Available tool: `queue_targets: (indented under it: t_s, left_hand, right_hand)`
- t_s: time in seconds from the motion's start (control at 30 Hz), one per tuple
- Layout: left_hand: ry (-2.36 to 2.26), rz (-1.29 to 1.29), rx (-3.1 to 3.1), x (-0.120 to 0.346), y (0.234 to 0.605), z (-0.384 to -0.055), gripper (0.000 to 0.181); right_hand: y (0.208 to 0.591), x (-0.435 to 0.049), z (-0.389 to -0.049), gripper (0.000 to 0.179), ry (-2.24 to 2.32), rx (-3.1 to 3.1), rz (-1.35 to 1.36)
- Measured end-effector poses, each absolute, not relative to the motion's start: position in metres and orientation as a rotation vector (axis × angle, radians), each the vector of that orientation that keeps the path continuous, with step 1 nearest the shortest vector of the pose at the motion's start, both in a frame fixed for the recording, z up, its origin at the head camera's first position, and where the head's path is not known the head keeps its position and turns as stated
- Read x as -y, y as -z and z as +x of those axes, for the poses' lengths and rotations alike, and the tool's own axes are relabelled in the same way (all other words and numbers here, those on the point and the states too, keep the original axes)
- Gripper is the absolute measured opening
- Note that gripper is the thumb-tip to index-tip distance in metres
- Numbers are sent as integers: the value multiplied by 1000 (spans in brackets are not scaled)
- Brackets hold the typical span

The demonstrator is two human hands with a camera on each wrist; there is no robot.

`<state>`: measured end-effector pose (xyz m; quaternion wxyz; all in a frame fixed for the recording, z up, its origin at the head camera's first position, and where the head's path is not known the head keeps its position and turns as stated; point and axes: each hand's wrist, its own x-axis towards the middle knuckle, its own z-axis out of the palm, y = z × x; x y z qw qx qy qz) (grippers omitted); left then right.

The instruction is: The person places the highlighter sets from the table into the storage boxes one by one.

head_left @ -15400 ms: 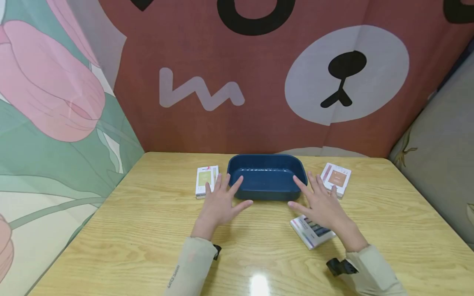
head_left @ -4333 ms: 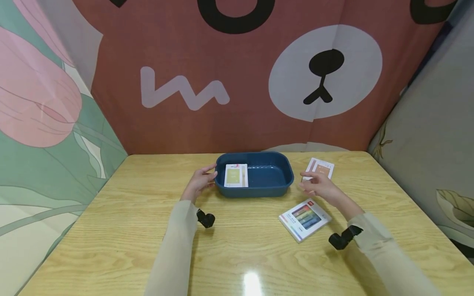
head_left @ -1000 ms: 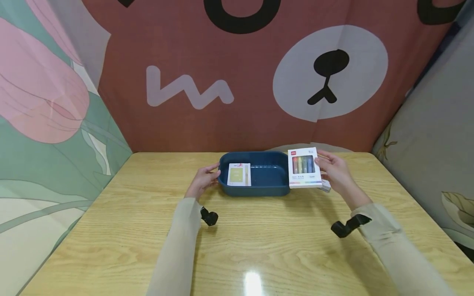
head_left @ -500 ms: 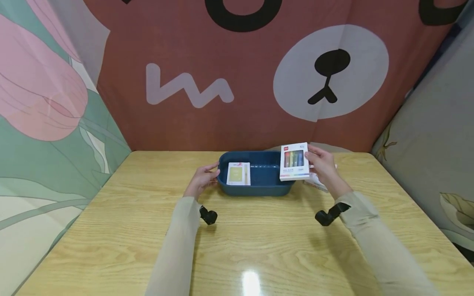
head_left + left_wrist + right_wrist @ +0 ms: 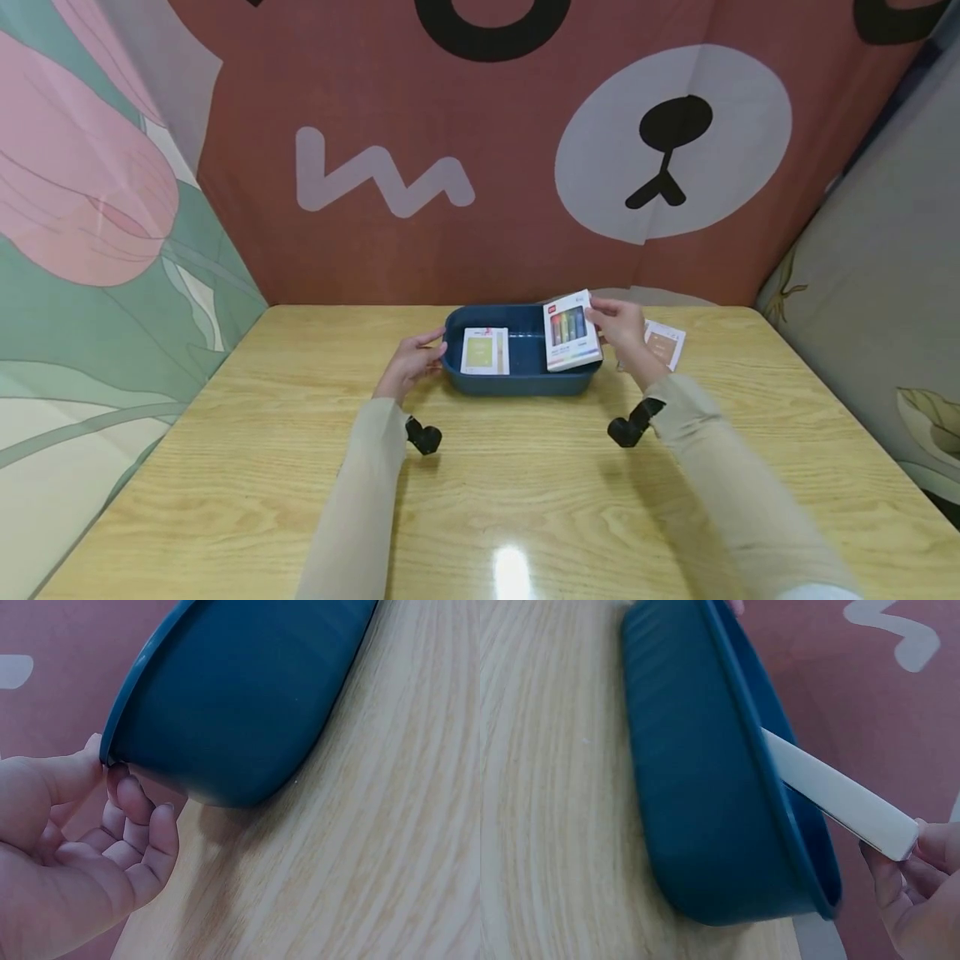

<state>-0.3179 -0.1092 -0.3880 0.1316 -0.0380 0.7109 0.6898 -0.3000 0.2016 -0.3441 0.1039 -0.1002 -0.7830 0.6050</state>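
Note:
A dark blue plastic basin stands at the far side of the table. My left hand holds its left end; in the left wrist view the thumb lies on the rim with fingers curled beneath it. With my right hand I pinch the right edge of a white crayon box, its window showing coloured sticks. That box is tilted, its lower part inside the basin's right half, as the right wrist view of the box's side also shows. A white box with a yellow-green panel lies in the basin's left half.
Right of the basin, partly behind my right hand, a white box with an orange-brown panel lies on the wooden table. A reddish-brown cloth with a cartoon face hangs behind the table's far edge.
My right hand has carried the crayon box leftward from beyond the basin's right end into its right half, uncovering the orange-brown box. My left hand stays at the rim.

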Motion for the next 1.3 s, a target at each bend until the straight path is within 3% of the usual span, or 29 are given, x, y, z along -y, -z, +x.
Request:
queue_targets:
  t_s: [0.47, 0.77, 1.0, 1.1, 1.17, 1.3]
  left_hand:
    - [-2018, -93, -2058, 107, 389, -321, 42]
    - [-1995, -111, -2070, 107, 387, -321, 42]
    - [-2003, -111, -2063, 108, 387, -319, 42]
    - [-2000, -104, -2066, 108, 387, -318, 42]
    - [-2007, -114, -2060, 108, 387, -318, 42]
    - [-2007, -117, -2060, 109, 388, -319, 42]
  right_hand:
    - [364, -180, -307, 21, -1226, 2559, -138]
    - [372, -183, -310, 21, -1191, 2586, -76]
    - [452, -224, -389, 32, -1032, 2613, 45]
    - [469, -233, -405, 33, -947, 2640, 88]
    - [470, -234, -406, 32, -915, 2640, 134]
    - [424, -209, -363, 21, -824, 2720, 178]
